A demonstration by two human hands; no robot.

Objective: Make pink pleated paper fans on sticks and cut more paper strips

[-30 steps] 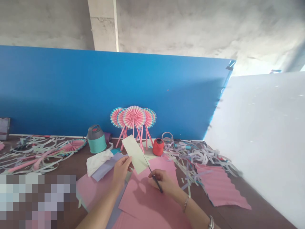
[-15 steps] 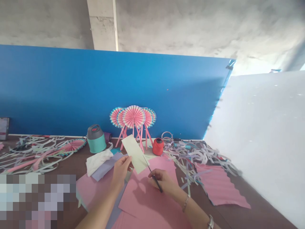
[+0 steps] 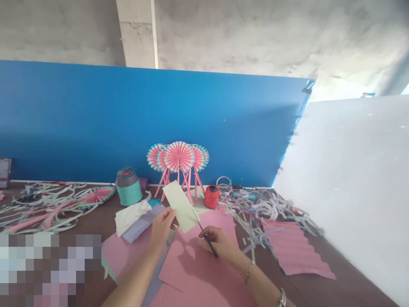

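Observation:
My left hand (image 3: 163, 226) pinches the lower left edge of a pale yellow-green paper strip (image 3: 179, 204), which is tilted above the table. In my right hand (image 3: 217, 243) is a pair of dark-handled scissors (image 3: 209, 244), its blades pointing up and left and meeting the strip's right edge. Whether the blades are parted is too small to tell. Below both hands lie pink paper sheets (image 3: 198, 273). Several pink pleated paper fans (image 3: 179, 157) stand on crossed pink legs behind the strip.
A teal container with a grey lid (image 3: 129, 189) and a white cloth-like piece (image 3: 132, 216) are left of centre. A red container (image 3: 211, 197) stands behind my right hand. Paper strips (image 3: 268, 207) lie heaped on both sides. Rippled pink paper (image 3: 297, 247) is at right.

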